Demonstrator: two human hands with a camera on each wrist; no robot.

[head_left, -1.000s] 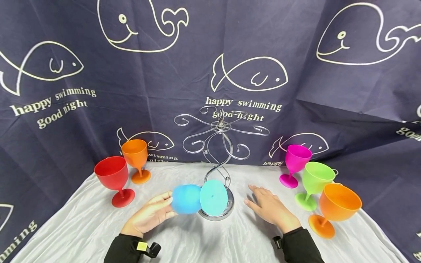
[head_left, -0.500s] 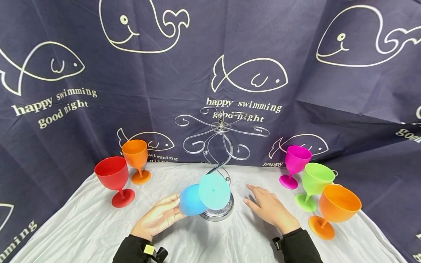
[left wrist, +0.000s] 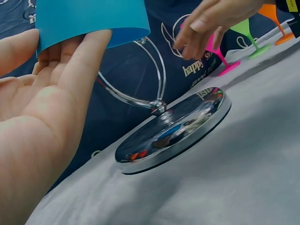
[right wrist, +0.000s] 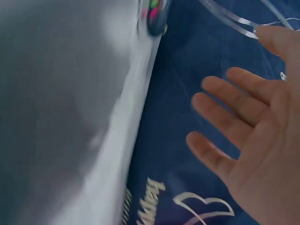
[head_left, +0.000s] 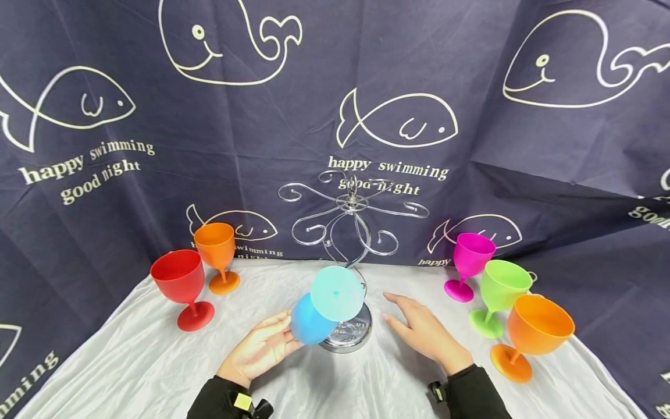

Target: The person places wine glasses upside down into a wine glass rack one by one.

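Observation:
My left hand (head_left: 264,349) pinches a blue plastic goblet (head_left: 309,321) by the rim of its bowl. The goblet is turned bottom up, its pale round foot raised in front of the stem of a chrome stand (head_left: 352,202). From the left wrist, the blue bowl (left wrist: 89,21) shows its mouth facing down, fingers tucked inside the rim and thumb outside. My right hand (head_left: 425,334) hovers right of the stand's round base, fingers extended and holding nothing. In the right wrist view that hand (right wrist: 253,117) has its fingers spread.
A red goblet (head_left: 179,276) and an orange goblet (head_left: 216,244) stand at left. On the right are a magenta goblet (head_left: 473,254), a green goblet (head_left: 503,282) and another orange goblet (head_left: 539,326). Curled arms spread from the stand's top. A dark printed curtain (head_left: 293,128) hangs behind the white cloth (head_left: 387,384).
My left hand has moved right, carrying the blue goblet toward the stand, and the goblet's foot has risen up the stem. The right hand has shifted slightly left.

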